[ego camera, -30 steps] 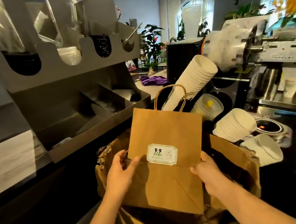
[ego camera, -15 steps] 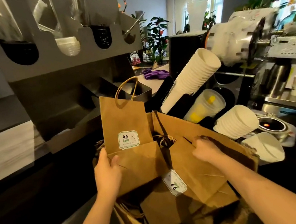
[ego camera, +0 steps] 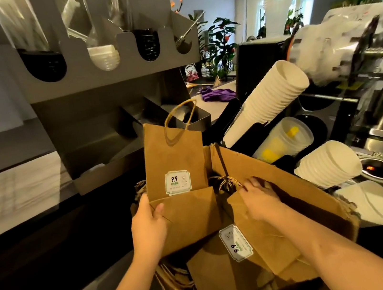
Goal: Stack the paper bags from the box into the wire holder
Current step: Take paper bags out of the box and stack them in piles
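Head view over an open cardboard box (ego camera: 291, 179) of brown paper bags, standing before a counter. The left hand (ego camera: 148, 227) grips one flat-folded paper bag (ego camera: 175, 157) by its lower left edge: the thumb presses on the front of the folded bottom flap and the fingers are curled behind, out of sight. This bag stands upright and raised above the left part of the box, its twine handle (ego camera: 180, 121) uppermost and a white "9.9" sticker (ego camera: 177, 182) facing the camera just above the flap. The right hand (ego camera: 259, 199) rests palm down on a second bag (ego camera: 262, 234) that lies tilted inside the box, with fingers loosely spread and relaxed, their tips near the bag's upper edge and beside a bundle of twine handles (ego camera: 226, 184). That bag's sticker (ego camera: 236, 243) reads upside down. More bags lie flat beneath it. Behind the raised bag rises a grey metal dispenser rack (ego camera: 104, 78), with dark and clear lids showing in its round cut-outs. To the right of the box, a long stack of white paper cups (ego camera: 275, 96) leans on its side, above a stack of clear plastic cups (ego camera: 282, 140) and two shorter white cup stacks (ego camera: 329, 165). A purple cloth (ego camera: 217, 94) lies on the counter farther back, with green plants (ego camera: 219, 40) beyond it.
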Motion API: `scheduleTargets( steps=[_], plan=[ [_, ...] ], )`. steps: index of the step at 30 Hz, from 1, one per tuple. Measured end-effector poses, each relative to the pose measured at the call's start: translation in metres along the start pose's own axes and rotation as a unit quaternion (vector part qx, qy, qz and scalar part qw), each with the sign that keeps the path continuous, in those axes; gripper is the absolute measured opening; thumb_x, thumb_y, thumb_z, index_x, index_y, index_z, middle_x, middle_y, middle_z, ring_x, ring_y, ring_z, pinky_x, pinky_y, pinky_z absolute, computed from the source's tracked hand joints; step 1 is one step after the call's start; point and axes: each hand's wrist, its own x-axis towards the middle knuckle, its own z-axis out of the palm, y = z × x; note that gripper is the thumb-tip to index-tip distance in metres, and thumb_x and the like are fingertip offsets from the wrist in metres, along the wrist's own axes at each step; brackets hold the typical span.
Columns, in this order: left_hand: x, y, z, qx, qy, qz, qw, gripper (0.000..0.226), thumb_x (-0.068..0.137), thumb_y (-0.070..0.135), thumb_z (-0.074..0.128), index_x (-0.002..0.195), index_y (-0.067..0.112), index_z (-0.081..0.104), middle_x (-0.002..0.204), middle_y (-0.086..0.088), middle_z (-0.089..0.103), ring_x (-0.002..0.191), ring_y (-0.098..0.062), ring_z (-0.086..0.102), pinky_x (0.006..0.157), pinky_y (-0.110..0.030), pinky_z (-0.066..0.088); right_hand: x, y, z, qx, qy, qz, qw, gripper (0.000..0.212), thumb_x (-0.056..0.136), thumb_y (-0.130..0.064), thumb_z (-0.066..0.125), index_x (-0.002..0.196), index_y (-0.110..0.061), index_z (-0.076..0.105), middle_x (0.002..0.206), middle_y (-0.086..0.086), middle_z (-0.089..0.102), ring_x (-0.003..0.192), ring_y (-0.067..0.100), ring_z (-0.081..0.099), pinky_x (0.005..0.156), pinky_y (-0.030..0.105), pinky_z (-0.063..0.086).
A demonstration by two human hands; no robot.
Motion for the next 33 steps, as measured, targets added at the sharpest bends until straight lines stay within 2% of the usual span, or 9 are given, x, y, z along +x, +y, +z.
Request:
scheduleTargets(
  steps=[2,4,6,9,13,16,20,25,33],
  plan=[
    [-0.001,0.0,-0.001,0.014,-0.002,0.002,1.0,0.032,0.099,0.02,0.043,0.13,0.03,0.044,0.107,0.015,0.055,0.102,-0.007,0.052,0.09,-0.029,0.044,0.02,-0.006,0.0,-0.008,-0.061,-0.053,0.997,0.096,0.08,-0.047,0.065,0.151,-0.022,0.006,0.159,0.003,-0.001,0.146,0.024,-0.01,0.112,0.06,0.001],
    [-0.001,-0.002,-0.001,0.022,0.01,0.0,1.0,0.029,0.099,0.02,0.043,0.126,0.03,0.044,0.103,0.017,0.055,0.098,-0.005,0.054,0.086,-0.026,0.045,0.03,-0.013,0.003,-0.03,-0.101,-0.067,0.992,0.103,0.076,-0.053,0.066,0.151,-0.024,0.003,0.158,0.005,0.01,0.146,0.025,0.003,0.112,0.063,0.002],
    [0.0,-0.003,-0.002,0.022,0.025,-0.005,0.999,0.027,0.099,0.02,0.042,0.124,0.03,0.044,0.1,0.018,0.055,0.096,-0.004,0.054,0.083,-0.024,0.045,0.033,-0.017,0.008,-0.058,-0.107,-0.079,0.989,0.095,0.076,-0.051,0.068,0.15,-0.022,0.014,0.153,0.01,0.025,0.142,0.029,0.019,0.112,0.06,0.013],
    [0.001,-0.003,-0.003,0.019,0.036,-0.002,0.999,0.029,0.099,0.019,0.043,0.126,0.028,0.045,0.102,0.017,0.055,0.089,0.003,0.05,0.081,-0.023,0.042,0.027,-0.015,0.007,-0.13,-0.068,-0.099,0.984,0.08,0.074,-0.051,0.068,0.14,-0.018,0.035,0.142,0.013,0.037,0.135,0.029,0.028,0.106,0.053,0.027],
    [-0.001,-0.001,-0.005,-0.002,0.058,0.001,0.998,0.029,0.099,0.018,0.043,0.127,0.026,0.045,0.107,0.013,0.054,0.096,-0.004,0.05,0.084,-0.025,0.042,0.021,-0.007,-0.007,-0.044,0.003,-0.081,0.996,0.064,0.075,-0.04,0.07,0.128,-0.014,0.044,0.129,0.007,0.051,0.121,0.025,0.047,0.093,0.04,0.048],
    [-0.003,0.001,-0.006,-0.032,0.079,-0.003,0.996,0.031,0.099,0.018,0.043,0.129,0.025,0.043,0.112,0.011,0.054,0.098,-0.005,0.05,0.085,-0.026,0.042,0.013,-0.006,-0.022,-0.055,0.035,-0.088,0.994,0.04,0.085,-0.027,0.061,0.121,-0.018,0.048,0.115,0.004,0.061,0.105,0.024,0.059,0.082,0.037,0.051],
    [-0.004,0.0,-0.009,-0.054,0.116,-0.005,0.992,0.032,0.099,0.017,0.042,0.131,0.023,0.041,0.115,0.007,0.055,0.1,-0.008,0.05,0.083,-0.027,0.043,0.001,0.0,-0.035,-0.056,0.063,-0.027,0.996,0.03,0.089,-0.014,0.05,0.116,-0.022,0.059,0.114,0.002,0.06,0.103,0.024,0.061,0.078,0.034,0.05],
    [-0.006,-0.003,-0.009,-0.027,0.113,0.005,0.993,0.036,0.1,0.018,0.039,0.136,0.02,0.038,0.122,-0.001,0.058,0.103,-0.013,0.054,0.081,-0.028,0.044,-0.015,0.024,-0.045,0.0,0.128,0.137,0.982,0.028,0.088,-0.007,0.045,0.104,-0.021,0.064,0.103,0.002,0.067,0.094,0.024,0.064,0.066,0.028,0.041],
    [-0.003,-0.003,-0.01,-0.028,0.153,-0.022,0.988,0.032,0.097,0.009,0.042,0.129,0.015,0.041,0.121,-0.007,0.057,0.11,-0.025,0.056,0.089,-0.036,0.047,-0.042,0.042,-0.036,0.186,0.213,0.226,0.932,0.038,0.09,-0.022,0.046,0.127,-0.034,0.05,0.103,0.005,0.068,0.095,0.026,0.062,0.068,0.027,0.031]
  ],
)
